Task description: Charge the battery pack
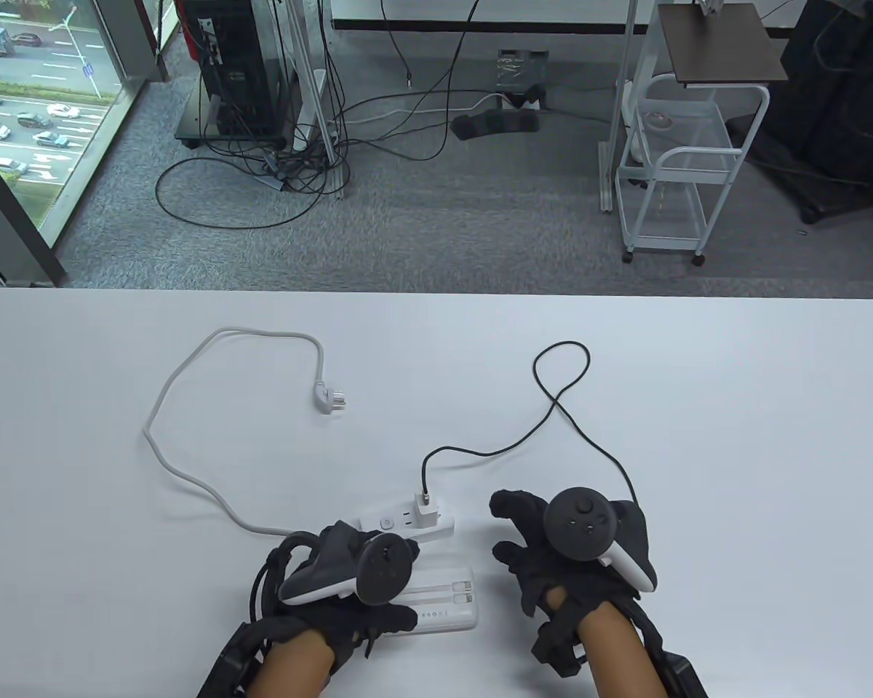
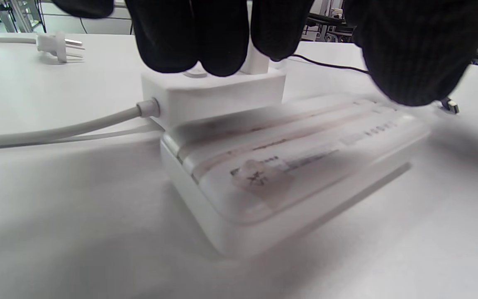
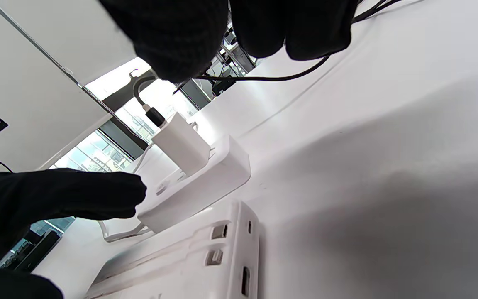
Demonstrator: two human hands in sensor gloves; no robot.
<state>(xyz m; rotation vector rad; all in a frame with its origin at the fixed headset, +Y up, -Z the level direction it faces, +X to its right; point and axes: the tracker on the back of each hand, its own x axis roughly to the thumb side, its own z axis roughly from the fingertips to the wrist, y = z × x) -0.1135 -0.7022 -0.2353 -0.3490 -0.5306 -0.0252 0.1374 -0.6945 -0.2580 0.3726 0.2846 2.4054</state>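
Left hand (image 1: 335, 582): fingers resting on strip (image 1: 407, 522), over pack (image 1: 444, 600), near table's (image 1: 698, 436) front edge.
Right hand (image 1: 567, 552): spread, holding nothing.
Charger (image 1: 425, 509): plugged into strip.

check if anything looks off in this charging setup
The power strip's own wall plug lies loose on the table, connected to nothing, so the charger seated in the strip likely has no power.

No text can be read anywhere. The flat white plastic battery pack (image 2: 288, 166) carries small printed markings and a sticker, too blurred to make out.
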